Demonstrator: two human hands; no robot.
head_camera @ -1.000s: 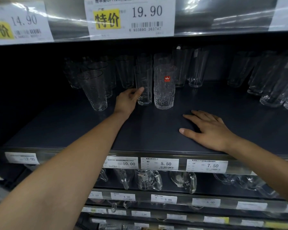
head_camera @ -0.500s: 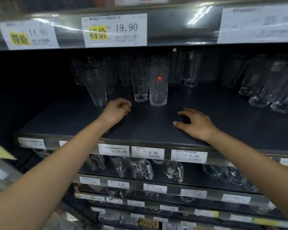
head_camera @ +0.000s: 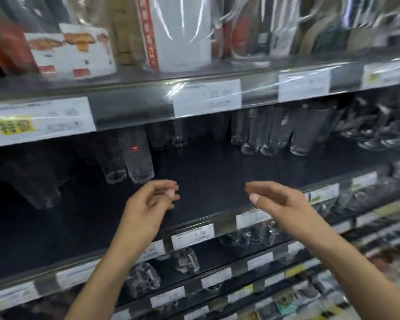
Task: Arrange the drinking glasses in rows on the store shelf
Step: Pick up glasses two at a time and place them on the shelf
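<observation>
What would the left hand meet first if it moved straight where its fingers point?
Probably the right hand: the left hand points rightward over the dark shelf towards it, with nothing between; blur leaves depth unclear.

glasses (head_camera: 139,158): clear glass, textured | shelf (head_camera: 206,172): dark matt | price labels (head_camera: 207,98): glossy

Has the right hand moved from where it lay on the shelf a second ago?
Yes. The right hand has lifted off the dark shelf and drawn back toward its front edge, holding nothing.
</observation>
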